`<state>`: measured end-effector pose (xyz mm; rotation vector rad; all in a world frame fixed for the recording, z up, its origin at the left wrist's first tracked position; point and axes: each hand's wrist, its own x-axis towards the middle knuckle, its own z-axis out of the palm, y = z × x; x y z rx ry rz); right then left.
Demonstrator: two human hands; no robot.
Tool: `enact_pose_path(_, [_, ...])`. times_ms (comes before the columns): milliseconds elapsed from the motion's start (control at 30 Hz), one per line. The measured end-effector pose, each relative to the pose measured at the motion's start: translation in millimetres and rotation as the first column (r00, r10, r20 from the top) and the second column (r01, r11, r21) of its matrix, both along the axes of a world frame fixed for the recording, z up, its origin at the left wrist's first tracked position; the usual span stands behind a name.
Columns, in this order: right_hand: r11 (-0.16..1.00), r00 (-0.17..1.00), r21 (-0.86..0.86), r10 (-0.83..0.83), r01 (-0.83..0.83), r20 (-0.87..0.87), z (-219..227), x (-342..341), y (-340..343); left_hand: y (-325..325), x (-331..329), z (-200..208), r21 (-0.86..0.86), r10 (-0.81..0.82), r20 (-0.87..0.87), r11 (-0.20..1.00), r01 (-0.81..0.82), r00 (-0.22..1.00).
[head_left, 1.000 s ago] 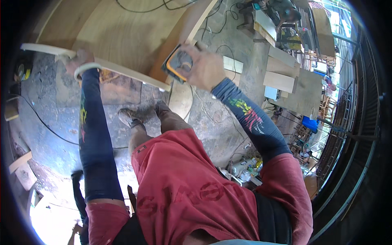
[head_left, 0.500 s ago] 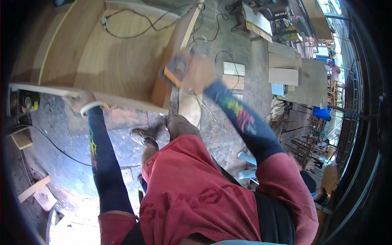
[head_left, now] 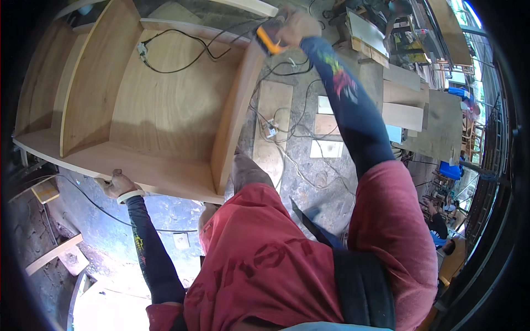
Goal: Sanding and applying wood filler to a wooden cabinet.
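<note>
An open wooden cabinet (head_left: 165,160) with an upright divider fills the upper left, in front of me. My left hand (head_left: 117,185) grips its near edge, fingers curled over the board. A white band circles that wrist. My right hand (head_left: 298,27) is stretched out to the cabinet's far right corner. It is closed around an orange-and-black hand-held tool (head_left: 268,40), whose exact kind I cannot make out. The tool is at the far end of the cabinet's right side panel (head_left: 238,116); whether it touches the wood is unclear. Inside the cabinet lies a black cord with a plug (head_left: 142,49).
Cords and a power outlet block (head_left: 270,128) lie over boards on the floor to the right. Wooden panels (head_left: 403,113) are stacked farther right. Another person (head_left: 441,231) is at the right edge. A wood block (head_left: 45,191) and a cable lie at left.
My right hand has moved away from me with the tool, from beside the side panel's near part to its far end. My left hand still holds the near edge. The view has shifted.
</note>
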<state>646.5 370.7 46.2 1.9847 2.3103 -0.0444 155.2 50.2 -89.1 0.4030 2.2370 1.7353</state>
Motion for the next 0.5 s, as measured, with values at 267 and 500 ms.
enact_pose_path(267, [0.939,0.909,-0.168,0.228,-0.300,-0.350,49.2,-121.2,-254.7,-20.5,-50.5,-44.7,-0.504,-0.083,-0.330,0.858,-0.101,0.940])
enact_pose_path(500, [0.997,0.838,0.034,0.081,-0.075,-0.539,77.7,-84.6,-387.8,2.3,-48.1,-53.9,-0.290,-0.025,-0.220,0.956,-0.041,0.975])
